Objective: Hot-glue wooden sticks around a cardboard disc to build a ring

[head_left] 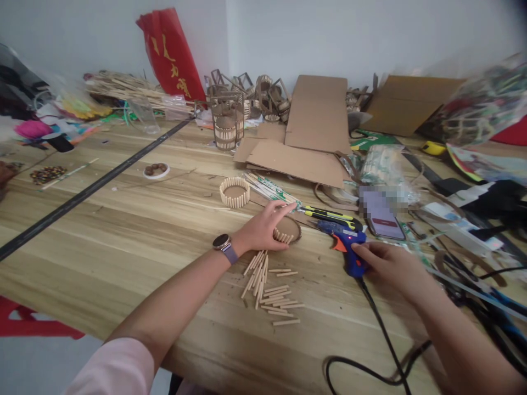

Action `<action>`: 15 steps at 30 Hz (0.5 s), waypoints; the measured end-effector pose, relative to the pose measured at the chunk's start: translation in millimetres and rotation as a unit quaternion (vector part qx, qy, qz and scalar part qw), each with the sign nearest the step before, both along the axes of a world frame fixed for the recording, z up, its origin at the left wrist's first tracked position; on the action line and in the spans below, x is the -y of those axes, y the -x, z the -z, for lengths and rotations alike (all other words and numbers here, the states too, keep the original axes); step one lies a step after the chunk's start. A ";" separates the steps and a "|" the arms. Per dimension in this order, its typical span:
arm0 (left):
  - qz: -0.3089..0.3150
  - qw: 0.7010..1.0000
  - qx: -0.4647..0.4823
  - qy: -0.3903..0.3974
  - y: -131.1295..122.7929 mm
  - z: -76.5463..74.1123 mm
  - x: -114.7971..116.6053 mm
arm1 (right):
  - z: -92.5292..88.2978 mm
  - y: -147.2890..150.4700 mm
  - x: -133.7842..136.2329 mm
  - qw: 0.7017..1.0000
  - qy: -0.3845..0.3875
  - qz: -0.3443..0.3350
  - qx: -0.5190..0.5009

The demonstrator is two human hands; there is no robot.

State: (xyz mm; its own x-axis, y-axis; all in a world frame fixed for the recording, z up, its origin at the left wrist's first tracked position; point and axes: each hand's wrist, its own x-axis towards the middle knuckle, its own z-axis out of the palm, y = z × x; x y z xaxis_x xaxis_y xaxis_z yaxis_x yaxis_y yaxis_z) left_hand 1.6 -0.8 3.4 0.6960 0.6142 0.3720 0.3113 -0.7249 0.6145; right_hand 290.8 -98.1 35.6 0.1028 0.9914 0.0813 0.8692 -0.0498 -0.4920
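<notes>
My left hand (263, 227) rests over a round cardboard disc (293, 226) with a short row of small wooden sticks glued along its rim; the fingers curl over it and press on it. My right hand (389, 263) lies on the handle of a blue hot glue gun (343, 241) that rests on the table, fingers bent round it. A loose pile of short wooden sticks (267, 288) lies just in front of my left hand. A finished ring of sticks (234, 192) sits further back.
Flat cardboard sheets (313, 131), stick-built baskets (226, 126), a phone (382, 216), a yellow-black knife (329, 214), packs of chopsticks (272, 189) and clutter fill the back and right. The glue gun's black cord (379, 329) runs toward me. A black strip (94, 186) crosses the wooden table.
</notes>
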 end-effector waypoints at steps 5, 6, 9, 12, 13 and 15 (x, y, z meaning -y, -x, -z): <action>-0.002 1.000 -0.006 0.007 -0.2 0.1 -0.2 | -4.1 32.5 10.5 0.982 -0.100 -0.031 0.155; -0.002 1.000 -0.006 0.007 -0.2 0.5 -0.4 | -4.0 42.6 12.4 0.976 -0.126 -0.087 0.154; -0.002 1.000 -0.005 0.005 0.0 2.1 -1.1 | -1.5 74.5 17.4 0.943 -0.131 -0.263 0.156; -0.002 1.000 -0.004 0.005 0.2 3.1 -1.6 | 3.1 100.8 20.6 0.908 -0.116 -0.354 0.193; -0.001 1.000 -0.003 0.005 0.2 3.1 -1.8 | 5.0 106.7 21.0 0.899 -0.113 -0.368 0.209; 0.000 1.000 -0.004 0.007 -0.1 2.6 -1.9 | 8.8 113.6 20.9 0.889 -0.106 -0.378 0.234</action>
